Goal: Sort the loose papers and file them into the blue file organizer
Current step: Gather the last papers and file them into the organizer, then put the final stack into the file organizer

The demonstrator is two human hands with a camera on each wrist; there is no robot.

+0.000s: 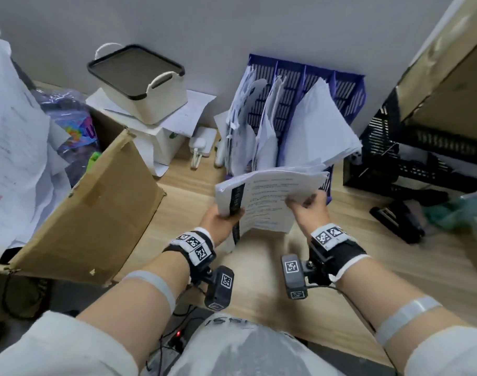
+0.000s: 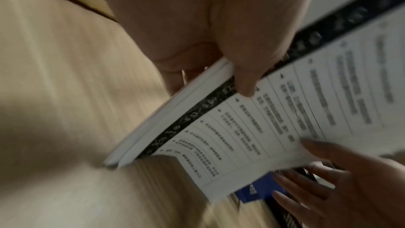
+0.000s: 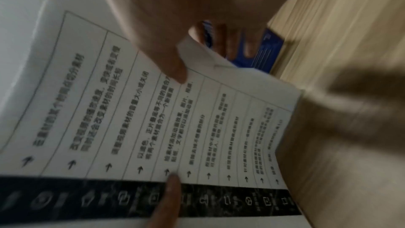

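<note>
The left hand pinches a stack of papers at its near left edge, thumb pressed on top across a black printed strip and the other fingers curled underneath. The right hand grips the stack's right edge, thumb on the top sheet and fingers spread below it. The stack is held in the air above the wooden counter, just in front of the blue file organizer.

The top sheet is white, with a table of printed rows, each row marked by a small arrow beside the black strip, which carries pale icons. The sheet's near corner bows downward, and several sheets lie beneath it, their edges fanned a little.

The organizer stands against the wall, its slotted dividers upright, with loose white papers leaning crookedly in its compartments; the held stack covers its front. Both wrist views are blurred, so the print cannot be read. How many sheets are in the stack cannot be told. A cardboard box sits to the left and a cream basket behind it.
</note>
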